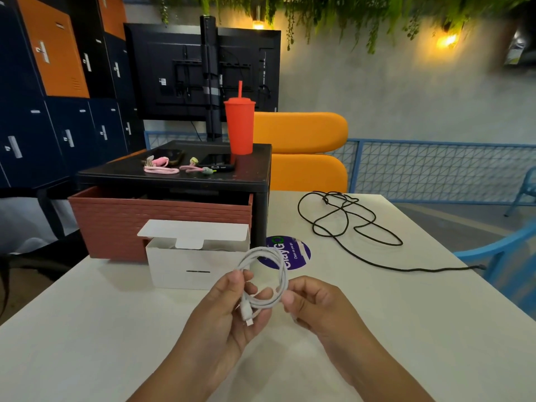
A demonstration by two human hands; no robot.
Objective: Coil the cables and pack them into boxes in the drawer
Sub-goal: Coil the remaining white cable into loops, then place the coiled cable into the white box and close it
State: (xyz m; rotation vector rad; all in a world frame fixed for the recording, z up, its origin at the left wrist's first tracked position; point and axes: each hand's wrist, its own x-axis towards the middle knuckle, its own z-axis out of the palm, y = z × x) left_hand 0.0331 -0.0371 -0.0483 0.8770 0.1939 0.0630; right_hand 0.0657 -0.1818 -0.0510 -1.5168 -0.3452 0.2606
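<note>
A white cable [279, 270] is wound into a small coil above the table's near middle. My left hand [229, 309] grips the coil's left side, with a plug end lying across its palm. My right hand [314, 300] pinches the coil's lower right part. Just behind the hands stands an open white box [179, 265], its lid flap raised. Behind that, a brown drawer [116, 221] is pulled out of a black cabinet [262, 181]. A long black cable [345, 224] lies loose and uncoiled on the right of the white table [116, 329].
On the cabinet top sit a red tumbler with a straw [239, 126], pink cables [162, 169] and dark phones [216, 165]. A purple round sticker [298, 256] lies on the table. Orange chair backs [304, 152] stand behind, a blue chair [504, 256] at right.
</note>
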